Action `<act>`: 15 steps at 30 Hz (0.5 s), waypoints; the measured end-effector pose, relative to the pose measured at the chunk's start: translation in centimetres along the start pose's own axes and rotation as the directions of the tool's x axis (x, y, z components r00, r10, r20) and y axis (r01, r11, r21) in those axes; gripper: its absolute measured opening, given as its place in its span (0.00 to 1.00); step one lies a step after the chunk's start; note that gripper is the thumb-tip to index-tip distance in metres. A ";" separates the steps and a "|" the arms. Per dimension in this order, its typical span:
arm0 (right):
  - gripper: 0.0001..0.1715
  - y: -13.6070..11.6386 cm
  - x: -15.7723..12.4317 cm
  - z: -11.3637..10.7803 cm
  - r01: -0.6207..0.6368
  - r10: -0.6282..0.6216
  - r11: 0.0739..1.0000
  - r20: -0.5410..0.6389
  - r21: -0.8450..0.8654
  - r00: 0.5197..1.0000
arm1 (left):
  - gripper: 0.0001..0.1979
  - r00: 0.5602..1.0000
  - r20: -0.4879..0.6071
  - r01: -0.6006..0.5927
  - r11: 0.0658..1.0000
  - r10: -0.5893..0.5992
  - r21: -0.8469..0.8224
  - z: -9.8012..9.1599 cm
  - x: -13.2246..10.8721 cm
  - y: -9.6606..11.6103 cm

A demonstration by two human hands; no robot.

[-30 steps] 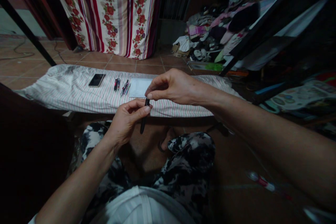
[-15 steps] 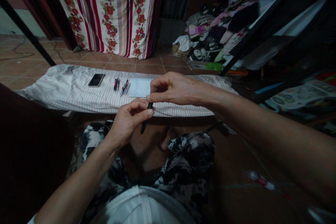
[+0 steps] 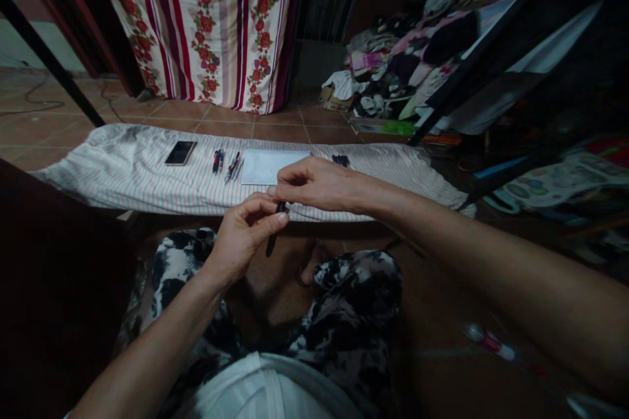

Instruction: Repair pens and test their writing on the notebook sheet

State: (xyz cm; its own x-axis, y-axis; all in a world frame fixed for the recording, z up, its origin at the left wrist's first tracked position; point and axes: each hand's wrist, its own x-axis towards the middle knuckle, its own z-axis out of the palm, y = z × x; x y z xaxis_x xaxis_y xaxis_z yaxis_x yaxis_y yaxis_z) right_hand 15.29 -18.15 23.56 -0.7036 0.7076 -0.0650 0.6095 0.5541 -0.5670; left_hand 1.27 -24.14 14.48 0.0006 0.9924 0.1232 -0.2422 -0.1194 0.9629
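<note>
My left hand (image 3: 240, 236) grips a dark, slender, pen-like object (image 3: 271, 243) between thumb and fingers, its lower end pointing down past the bench's near edge. At the object's upper end, my right hand (image 3: 314, 182) has thumb and index finger pinched together; what lies between those fingertips is too small to make out. Behind the hands, a pale blue-white paper or pad (image 3: 260, 167) lies on the striped cloth (image 3: 132, 173). Just left of it are several pens (image 3: 234, 168). More dark pens (image 3: 340, 160) lie beyond my right wrist.
A phone (image 3: 181, 153) rests on the cloth at the left. Beyond the bench hang a floral curtain (image 3: 211, 26) and, further right, a heap of clothes (image 3: 393, 65). My knees in patterned trousers (image 3: 358, 285) are below the bench. A bottle-like object (image 3: 489, 342) lies on the floor at right.
My right hand has shifted slightly down and left, showing more of the paper and the dark pens on the right. The left hand still grips the dark object.
</note>
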 end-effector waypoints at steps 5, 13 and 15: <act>0.22 0.7 -0.4 1.7 -0.111 0.111 0.993 0.000 -0.045 0.994 | 0.07 1.000 -0.004 0.030 0.999 -0.030 -0.009 -0.3 -0.5 -2.2; 0.22 2.0 -0.5 3.2 -0.218 0.213 0.972 -0.067 -0.086 0.975 | 0.07 0.998 0.003 0.055 0.997 -0.055 0.056 -0.2 -0.6 -3.9; 0.23 2.4 -0.5 3.4 -0.214 0.206 0.972 -0.087 -0.092 0.975 | 0.08 0.998 -0.005 0.061 0.995 -0.061 0.078 -0.2 -0.5 -4.1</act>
State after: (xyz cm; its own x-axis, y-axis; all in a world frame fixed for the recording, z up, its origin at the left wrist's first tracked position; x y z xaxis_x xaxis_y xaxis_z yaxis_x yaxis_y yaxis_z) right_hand 15.80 -18.66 19.45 -0.5281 0.8422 -0.1089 0.7770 0.4275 -0.4620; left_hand 2.10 -24.15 10.38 0.0107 0.9980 0.0630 -0.1651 -0.0603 0.9844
